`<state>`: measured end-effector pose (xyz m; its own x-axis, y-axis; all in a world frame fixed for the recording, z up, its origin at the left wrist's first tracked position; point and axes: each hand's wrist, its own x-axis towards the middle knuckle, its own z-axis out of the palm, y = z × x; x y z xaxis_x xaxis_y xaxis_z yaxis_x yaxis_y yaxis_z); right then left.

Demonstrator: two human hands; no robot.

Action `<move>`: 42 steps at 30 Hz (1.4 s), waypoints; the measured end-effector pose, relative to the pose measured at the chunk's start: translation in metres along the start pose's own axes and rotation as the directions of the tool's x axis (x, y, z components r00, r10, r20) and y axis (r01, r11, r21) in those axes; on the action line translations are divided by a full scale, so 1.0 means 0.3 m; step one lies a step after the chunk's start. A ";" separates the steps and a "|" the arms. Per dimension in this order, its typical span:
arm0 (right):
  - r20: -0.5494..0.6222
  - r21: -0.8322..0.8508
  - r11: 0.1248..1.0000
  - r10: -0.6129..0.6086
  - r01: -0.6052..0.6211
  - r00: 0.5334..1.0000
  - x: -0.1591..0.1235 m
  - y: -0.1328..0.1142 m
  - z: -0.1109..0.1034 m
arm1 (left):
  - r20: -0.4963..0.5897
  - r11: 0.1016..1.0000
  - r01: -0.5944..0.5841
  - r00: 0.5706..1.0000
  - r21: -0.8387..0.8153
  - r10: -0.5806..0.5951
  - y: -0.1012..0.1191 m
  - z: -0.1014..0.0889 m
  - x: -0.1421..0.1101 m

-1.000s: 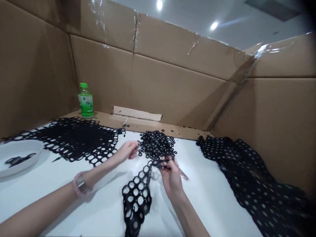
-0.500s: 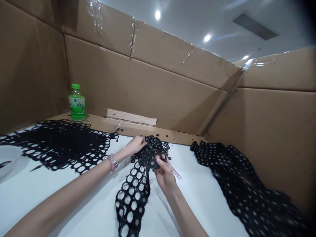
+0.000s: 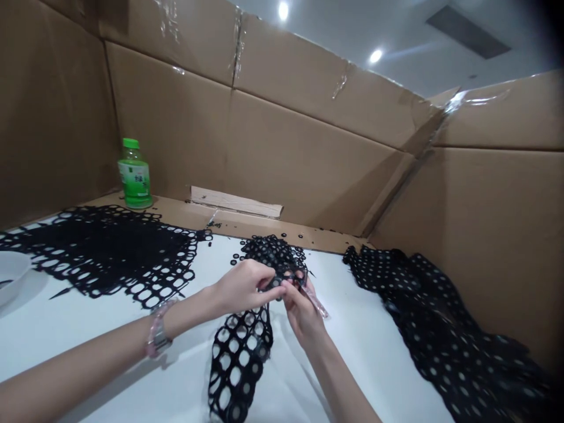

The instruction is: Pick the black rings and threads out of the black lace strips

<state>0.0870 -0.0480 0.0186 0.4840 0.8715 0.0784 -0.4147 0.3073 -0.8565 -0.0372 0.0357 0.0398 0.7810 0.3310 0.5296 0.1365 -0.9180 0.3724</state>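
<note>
A strip of black sheet (image 3: 240, 358) punched with round holes runs toward me across the white tabletop; its far end is between my hands. My right hand (image 3: 304, 314) is closed on that end, thumb on top. A thin pink, see-through stick-like tool (image 3: 318, 304) also sticks out of its grip. My left hand (image 3: 247, 285) is closed in a pinch at the same part of the sheet, fingertips against the right thumb. What exactly lies between the left fingertips is hidden. Just behind the hands lies a heap of black perforated material and small rings (image 3: 273, 248).
At left lies a wide black mesh sheet (image 3: 123, 252), beside a white bowl (image 3: 15, 273) cut by the frame. A green bottle (image 3: 135, 176) stands in the far left corner. Polka-dotted black sheeting (image 3: 440, 323) covers the right side. Cardboard walls (image 3: 304, 153) surround the white tabletop (image 3: 370, 352).
My left hand has left the heap and come nearer and to the right, meeting my right hand at the sheet's end. The right hand keeps its hold on the sheet and tool.
</note>
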 end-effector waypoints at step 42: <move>-0.119 0.261 0.965 0.011 0.021 0.993 0.009 -0.020 -0.007 | 0.083 0.672 0.379 0.900 -0.636 -0.429 -0.182 0.102 0.054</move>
<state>0.0924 -0.0483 0.0228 0.5677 0.8232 0.0077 -0.5915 0.4144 -0.6916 -0.0134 0.0845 0.0047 0.6946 0.6732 0.2535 0.0000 -0.3523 0.9359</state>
